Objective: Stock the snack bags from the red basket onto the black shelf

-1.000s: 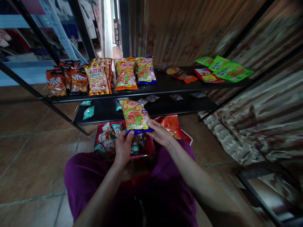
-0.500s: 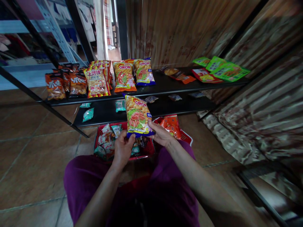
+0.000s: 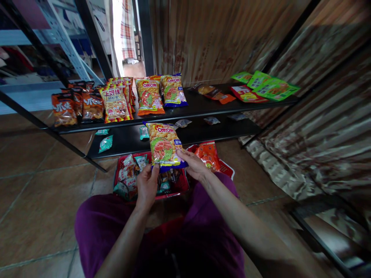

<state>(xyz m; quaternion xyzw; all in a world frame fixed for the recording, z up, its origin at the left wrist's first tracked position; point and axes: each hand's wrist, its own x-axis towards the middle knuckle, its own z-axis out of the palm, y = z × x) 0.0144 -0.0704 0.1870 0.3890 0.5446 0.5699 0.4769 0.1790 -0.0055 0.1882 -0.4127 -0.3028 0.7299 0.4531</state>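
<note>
Between my two hands is a snack bag (image 3: pixel 164 144), yellow with blue ends, its printed front facing me. My left hand (image 3: pixel 147 185) pinches its lower left corner, thumb on the front. On the lower right side my right hand (image 3: pixel 194 164) grips it, with the thumb over the front and the other fingers hidden behind. The bag is above a red basket (image 3: pixel 179 192) of small snack packets and in front of the lower shelf. A matching blue-ended bag (image 3: pixel 174 90) stands on the upper shelf beside an orange-ended snack bag (image 3: pixel 149 96).
On the upper shelf (image 3: pixel 191 112), red-and-yellow bags (image 3: pixel 116 104) and brown-orange bags (image 3: pixel 92 106) stand at left; green packets (image 3: pixel 274 88) lie at right. The lower shelf (image 3: pixel 121 144) bears small packets. A second basket (image 3: pixel 227 168) holds orange packets (image 3: pixel 209 154).
The held bag sits slightly lower and further left in view, tilted a little differently. Both hands keep their hold, and the whole view has shifted slightly.
</note>
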